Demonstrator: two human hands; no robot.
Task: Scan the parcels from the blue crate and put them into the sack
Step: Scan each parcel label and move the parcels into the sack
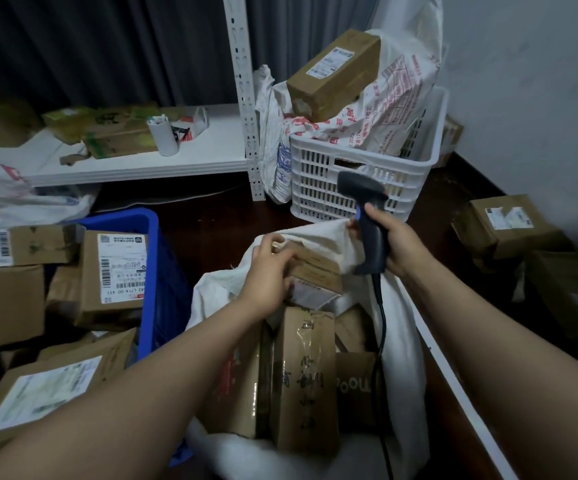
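The white sack (401,341) stands open in front of me, holding several cardboard parcels. My left hand (270,271) grips a small brown parcel (315,268) at the sack's far rim, partly under a fold of the cloth. My right hand (394,240) holds a dark handheld scanner (367,216) by its handle, head pointing left, cable hanging down over the sack. The same hand pinches the sack's rim. The blue crate (149,278) sits to the left, filled with labelled cardboard parcels (114,271).
A white slotted basket (349,174) with a printed bag and a brown box (336,74) stands behind the sack. A white shelf (135,161) and its upright post lie at back left. Loose boxes (509,226) sit on the dark floor at right.
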